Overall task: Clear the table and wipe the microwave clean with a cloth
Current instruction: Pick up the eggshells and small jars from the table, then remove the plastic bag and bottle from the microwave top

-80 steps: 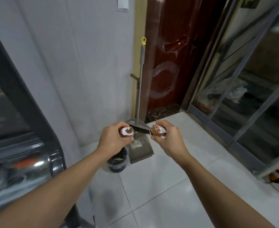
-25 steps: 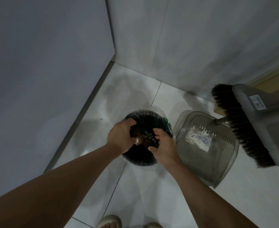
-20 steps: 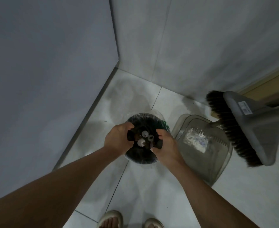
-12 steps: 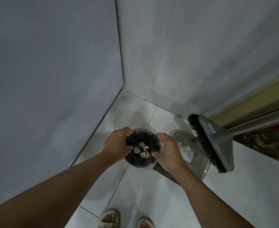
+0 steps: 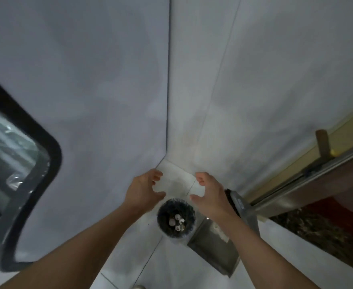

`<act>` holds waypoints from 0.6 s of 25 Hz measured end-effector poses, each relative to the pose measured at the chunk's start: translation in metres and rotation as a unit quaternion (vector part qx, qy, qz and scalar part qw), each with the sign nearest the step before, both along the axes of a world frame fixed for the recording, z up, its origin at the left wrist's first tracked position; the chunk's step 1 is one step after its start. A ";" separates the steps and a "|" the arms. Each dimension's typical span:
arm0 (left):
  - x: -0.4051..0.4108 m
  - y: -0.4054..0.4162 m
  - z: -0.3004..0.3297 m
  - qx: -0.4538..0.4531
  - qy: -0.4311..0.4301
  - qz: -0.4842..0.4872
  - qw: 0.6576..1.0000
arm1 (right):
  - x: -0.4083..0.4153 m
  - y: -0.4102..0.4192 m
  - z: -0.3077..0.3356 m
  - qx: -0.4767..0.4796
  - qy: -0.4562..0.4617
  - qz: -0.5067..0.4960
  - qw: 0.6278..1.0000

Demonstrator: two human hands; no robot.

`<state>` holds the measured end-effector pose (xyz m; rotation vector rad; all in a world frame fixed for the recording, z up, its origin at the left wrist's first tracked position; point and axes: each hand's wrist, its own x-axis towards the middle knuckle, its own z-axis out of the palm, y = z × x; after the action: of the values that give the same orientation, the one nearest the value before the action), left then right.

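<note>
A small round bin (image 5: 176, 221) with a dark liner stands on the white floor tiles in the corner of two grey walls. Several small whitish shell-like scraps (image 5: 177, 221) lie inside it. My left hand (image 5: 145, 189) and my right hand (image 5: 210, 195) hover above the bin, palms facing each other, fingers apart, holding nothing. The microwave and the table are out of view.
A grey dustpan (image 5: 215, 245) lies on the floor right of the bin, with a broom head (image 5: 241, 207) and its metal handle (image 5: 309, 178) leaning over it. A black-framed glass panel (image 5: 15, 174) fills the left edge. A dark door threshold (image 5: 321, 228) lies at the right.
Both hands carried scraps to the bin and let them fall in. They have since risen clear of the bin, empty, and my view has tilted upward.
</note>
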<state>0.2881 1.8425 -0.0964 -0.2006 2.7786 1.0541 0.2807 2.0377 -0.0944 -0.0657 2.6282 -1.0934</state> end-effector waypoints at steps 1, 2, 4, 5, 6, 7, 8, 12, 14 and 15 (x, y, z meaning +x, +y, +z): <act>0.007 -0.005 0.019 0.004 0.009 0.016 1.000 | 0.002 -0.004 0.018 -0.004 0.008 0.010 1.000; 0.014 -0.010 0.035 0.010 0.016 0.031 0.999 | 0.005 -0.008 0.033 -0.008 0.015 0.021 1.000; 0.030 -0.024 0.063 0.015 0.032 0.055 0.998 | 0.011 -0.020 0.061 -0.011 0.025 0.052 0.998; 0.039 -0.032 0.077 0.010 0.040 0.064 0.997 | 0.017 -0.027 0.074 -0.011 0.028 0.070 0.997; 0.050 -0.040 0.088 0.003 0.043 0.073 0.996 | 0.023 -0.036 0.087 -0.012 0.028 0.084 0.996; 0.061 -0.048 0.099 -0.004 0.043 0.085 0.995 | 0.029 -0.045 0.099 -0.014 0.030 0.097 0.995; 0.072 -0.057 0.110 -0.011 0.043 0.100 0.994 | 0.035 -0.057 0.110 -0.016 0.036 0.109 0.993; 0.117 -0.096 0.146 -0.029 0.059 0.164 0.984 | 0.056 -0.107 0.144 -0.008 0.060 0.164 0.985; 0.140 -0.125 0.162 -0.037 0.067 0.197 0.977 | 0.067 -0.140 0.159 0.000 0.068 0.196 0.978; 0.152 -0.142 0.170 -0.041 0.069 0.215 0.973 | 0.073 -0.159 0.168 0.004 0.078 0.212 0.974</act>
<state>0.4405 1.7004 0.0731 -0.7998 2.9821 1.0719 0.3541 1.8789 0.0733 -0.7013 2.5751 -0.9571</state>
